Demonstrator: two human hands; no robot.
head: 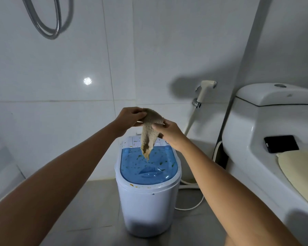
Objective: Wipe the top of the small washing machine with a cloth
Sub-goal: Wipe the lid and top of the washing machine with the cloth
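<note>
Scene: A person is standing over a small washing machine (148,185) on a grey bathroom floor, holding a tan cloth (149,132) in the air above it.
Left hand: The left hand (130,118) is pinching the cloth's top edge, fingers curled on the fabric.
Right hand: The right hand (169,132) is gripping the cloth lower down, thumb pressing into it.
Cloth: It is dangling between both hands, its loose end hanging over the blue lid (148,167) without clearly touching.
Step in hand: The person seems to be readying the cloth; wiping is not yet begun, as green and orange smears are dotting the lid and white rim.
Next move: Likely bunching the cloth and bringing it down flat onto the lid.
Hard to make out: The control panel (132,142) is lying partly behind the cloth and right hand.
Nearby: A toilet (267,121) is standing to the right, a dark phone (281,143) resting on it.
</note>
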